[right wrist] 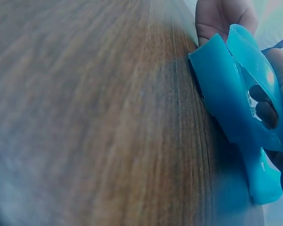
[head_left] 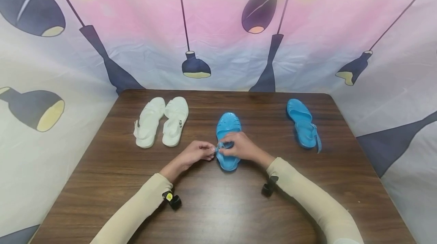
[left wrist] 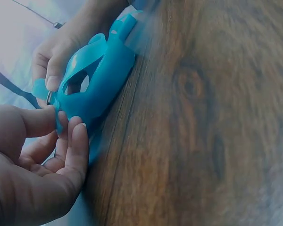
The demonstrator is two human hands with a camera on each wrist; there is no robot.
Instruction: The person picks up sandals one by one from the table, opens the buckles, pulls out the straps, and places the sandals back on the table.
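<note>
A blue sandal (head_left: 228,122) lies on the table, toe pointing away from me. At its left side my left hand (head_left: 195,153) pinches the ankle strap (left wrist: 58,123) between thumb and fingers. Reaching over the sandal from the right, my right hand (head_left: 243,147) pinches the strap by its small metal buckle (left wrist: 49,98). The left wrist view shows both hands' fingertips close together around the buckle. From the right wrist view, the heel part (right wrist: 221,89) is seen from the side, and the right fingers partly show through its opening.
A pair of white sandals (head_left: 149,122) stands at the back left of the brown wooden table (head_left: 102,183). Another blue sandal (head_left: 305,134) lies at the back right, its strap hanging loose to the side. A lamp-patterned cloth (head_left: 225,16) surrounds the table's far sides.
</note>
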